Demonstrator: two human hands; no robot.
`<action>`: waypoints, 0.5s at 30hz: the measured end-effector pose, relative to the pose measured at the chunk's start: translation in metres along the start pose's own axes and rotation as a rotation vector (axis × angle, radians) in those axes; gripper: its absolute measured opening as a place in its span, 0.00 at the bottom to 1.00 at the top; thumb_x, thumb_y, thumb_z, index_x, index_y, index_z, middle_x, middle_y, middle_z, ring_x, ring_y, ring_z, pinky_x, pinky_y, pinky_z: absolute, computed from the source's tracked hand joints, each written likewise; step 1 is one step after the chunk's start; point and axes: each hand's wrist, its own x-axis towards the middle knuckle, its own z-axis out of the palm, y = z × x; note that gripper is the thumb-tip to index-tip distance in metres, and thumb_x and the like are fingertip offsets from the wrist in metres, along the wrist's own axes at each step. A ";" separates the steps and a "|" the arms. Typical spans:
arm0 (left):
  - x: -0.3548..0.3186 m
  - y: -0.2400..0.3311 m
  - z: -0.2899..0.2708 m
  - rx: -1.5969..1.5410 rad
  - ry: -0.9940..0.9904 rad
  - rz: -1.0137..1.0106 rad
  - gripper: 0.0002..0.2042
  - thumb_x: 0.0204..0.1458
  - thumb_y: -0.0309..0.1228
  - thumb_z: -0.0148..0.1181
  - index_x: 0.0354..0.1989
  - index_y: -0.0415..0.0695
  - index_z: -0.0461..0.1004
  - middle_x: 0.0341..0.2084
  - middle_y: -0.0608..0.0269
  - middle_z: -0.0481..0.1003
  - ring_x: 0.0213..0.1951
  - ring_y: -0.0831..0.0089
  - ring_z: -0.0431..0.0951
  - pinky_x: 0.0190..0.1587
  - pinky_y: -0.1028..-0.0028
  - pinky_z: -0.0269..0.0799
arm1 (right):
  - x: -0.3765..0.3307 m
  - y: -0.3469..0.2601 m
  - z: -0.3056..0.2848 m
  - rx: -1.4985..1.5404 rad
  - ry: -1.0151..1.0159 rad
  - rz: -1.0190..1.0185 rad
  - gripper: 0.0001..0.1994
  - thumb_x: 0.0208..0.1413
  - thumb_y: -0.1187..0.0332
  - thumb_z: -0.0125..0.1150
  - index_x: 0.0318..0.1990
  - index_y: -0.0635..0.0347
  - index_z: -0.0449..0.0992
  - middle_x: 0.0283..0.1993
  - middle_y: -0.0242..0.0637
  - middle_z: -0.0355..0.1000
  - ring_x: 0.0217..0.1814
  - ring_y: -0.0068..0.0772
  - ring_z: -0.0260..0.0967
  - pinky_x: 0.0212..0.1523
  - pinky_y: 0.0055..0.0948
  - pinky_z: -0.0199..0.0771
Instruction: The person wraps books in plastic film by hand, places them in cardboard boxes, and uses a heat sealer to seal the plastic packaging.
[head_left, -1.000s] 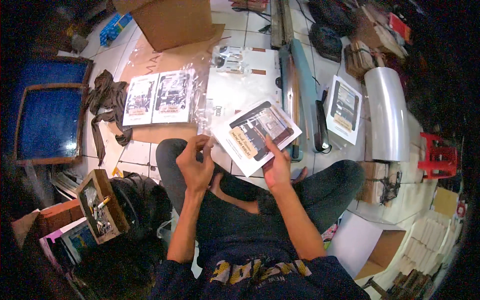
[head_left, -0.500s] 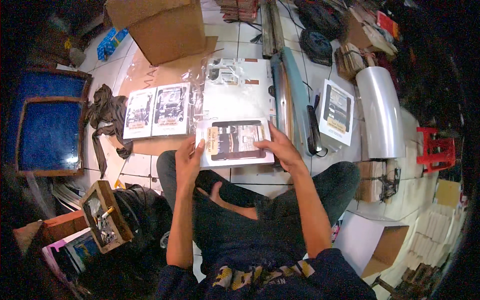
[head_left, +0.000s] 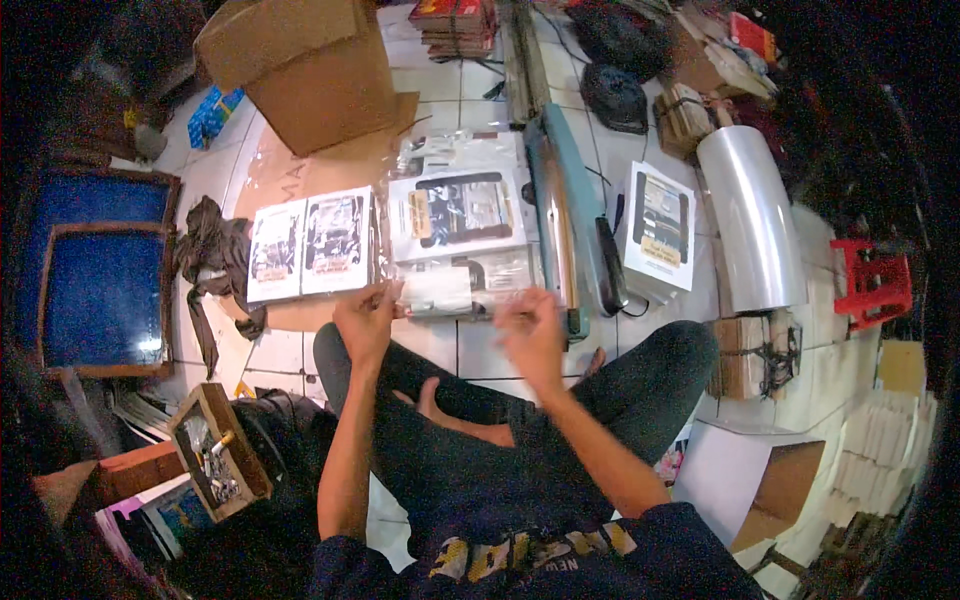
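Note:
A white book (head_left: 505, 245) with a dark-framed cover picture lies flat in front of me, on a layer of clear plastic film (head_left: 440, 288) over other printed sheets. At the film's near left corner my left hand (head_left: 364, 322) has its fingers pinched together on the edge. My right hand (head_left: 532, 335) hovers by the film's near right edge, smeared by motion, so its grip is unclear. Just right of the film stands a long blue-green bar sealer (head_left: 578, 215) with a black handle (head_left: 608, 270).
Two stacks of similar books (head_left: 338, 240) sit on flat cardboard at left, another stack (head_left: 660, 225) right of the sealer. Beyond are a large film roll (head_left: 750, 220), a cardboard box (head_left: 300, 75) and a red stool (head_left: 872, 290). A wooden tray (head_left: 215, 450) with cigarette butts is near left.
The book has left both hands and now lies farther forward on the film. My hands have drawn back to the film's near edge, the left one pinching it. The view has shifted slightly.

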 end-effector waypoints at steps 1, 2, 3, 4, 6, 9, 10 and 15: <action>0.000 0.001 0.003 -0.003 -0.050 -0.052 0.06 0.50 0.21 0.62 0.35 0.31 0.79 0.22 0.61 0.78 0.22 0.77 0.77 0.27 0.78 0.74 | -0.034 0.006 0.012 -0.105 -0.032 -0.203 0.18 0.55 0.69 0.64 0.48 0.65 0.65 0.33 0.39 0.73 0.35 0.29 0.75 0.34 0.26 0.75; 0.002 0.003 0.004 -0.001 -0.098 -0.103 0.06 0.51 0.20 0.61 0.35 0.31 0.78 0.22 0.62 0.77 0.22 0.78 0.76 0.27 0.79 0.73 | -0.067 -0.005 0.015 -0.371 -0.326 -0.062 0.14 0.56 0.66 0.62 0.45 0.64 0.68 0.32 0.36 0.72 0.32 0.27 0.73 0.34 0.27 0.73; 0.005 0.005 0.009 0.000 -0.122 -0.085 0.06 0.51 0.20 0.61 0.35 0.31 0.78 0.22 0.62 0.77 0.22 0.78 0.76 0.27 0.79 0.73 | -0.087 0.008 0.028 -0.128 -0.665 0.009 0.11 0.56 0.64 0.62 0.38 0.62 0.75 0.28 0.32 0.72 0.30 0.24 0.72 0.31 0.27 0.72; 0.008 -0.001 0.007 -0.059 -0.145 -0.052 0.06 0.51 0.20 0.60 0.36 0.31 0.78 0.23 0.62 0.77 0.23 0.78 0.75 0.27 0.80 0.73 | -0.117 -0.001 0.035 -0.079 -0.968 -0.139 0.09 0.57 0.65 0.59 0.31 0.62 0.78 0.24 0.31 0.73 0.26 0.23 0.69 0.30 0.27 0.71; 0.016 -0.022 0.013 -0.138 -0.216 0.035 0.08 0.53 0.21 0.58 0.40 0.33 0.76 0.25 0.62 0.76 0.25 0.79 0.74 0.28 0.79 0.71 | -0.172 -0.009 0.066 0.293 -1.624 0.058 0.10 0.56 0.68 0.54 0.35 0.67 0.77 0.27 0.35 0.74 0.29 0.21 0.67 0.31 0.31 0.70; 0.023 -0.057 -0.005 0.030 -0.202 0.113 0.06 0.54 0.21 0.57 0.39 0.34 0.75 0.25 0.63 0.75 0.25 0.80 0.73 0.27 0.78 0.70 | -0.269 0.017 0.112 0.029 -1.711 -0.273 0.13 0.56 0.68 0.57 0.46 0.67 0.73 0.42 0.44 0.75 0.42 0.31 0.69 0.50 0.37 0.67; 0.016 -0.027 0.002 0.012 -0.235 0.075 0.05 0.54 0.22 0.57 0.37 0.34 0.74 0.25 0.63 0.75 0.27 0.80 0.73 0.29 0.79 0.70 | -0.284 0.028 0.118 0.089 -1.703 -0.234 0.14 0.55 0.67 0.57 0.46 0.67 0.73 0.43 0.45 0.74 0.44 0.33 0.69 0.51 0.37 0.66; 0.023 -0.040 0.019 -0.055 -0.323 0.075 0.07 0.53 0.24 0.58 0.39 0.35 0.75 0.29 0.63 0.76 0.32 0.78 0.74 0.35 0.76 0.72 | -0.293 0.059 0.097 0.369 -1.572 -0.013 0.20 0.50 0.66 0.59 0.50 0.64 0.70 0.51 0.48 0.69 0.55 0.38 0.64 0.55 0.38 0.63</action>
